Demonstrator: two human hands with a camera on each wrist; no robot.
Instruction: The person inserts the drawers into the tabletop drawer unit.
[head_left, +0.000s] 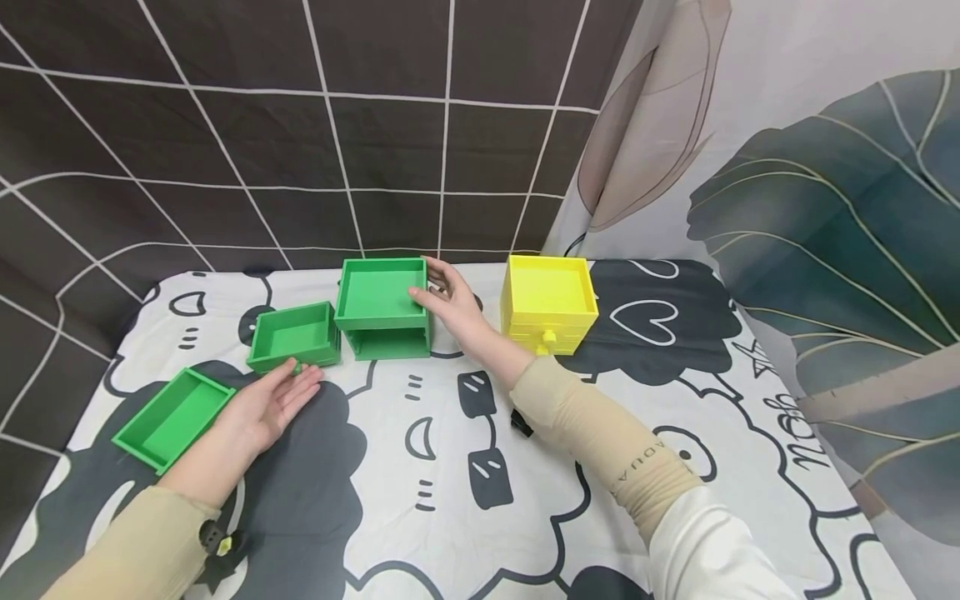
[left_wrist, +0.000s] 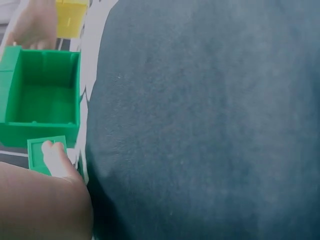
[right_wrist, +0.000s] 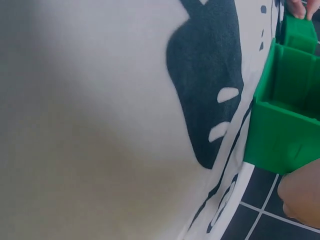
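Two hands are working among green boxes on a table covered by a black-and-white cartoon cloth [head_left: 450, 467]. The right hand [head_left: 450, 304] is lying against the right side of the green drawer cabinet [head_left: 382, 307] near the far edge of the table, its fingers straight and close together along the top rim, thumb on the side wall. The left hand [head_left: 266, 404] is resting palm up on the cloth, fingers relaxed and slightly apart, fingertips touching the front of a green drawer [head_left: 294, 335] sitting just left of the cabinet. A second green drawer [head_left: 172, 417] is lying near the left edge of the table, beside the left wrist. A yellow drawer cabinet [head_left: 550, 302] is standing to the right of the right hand, near the far edge.
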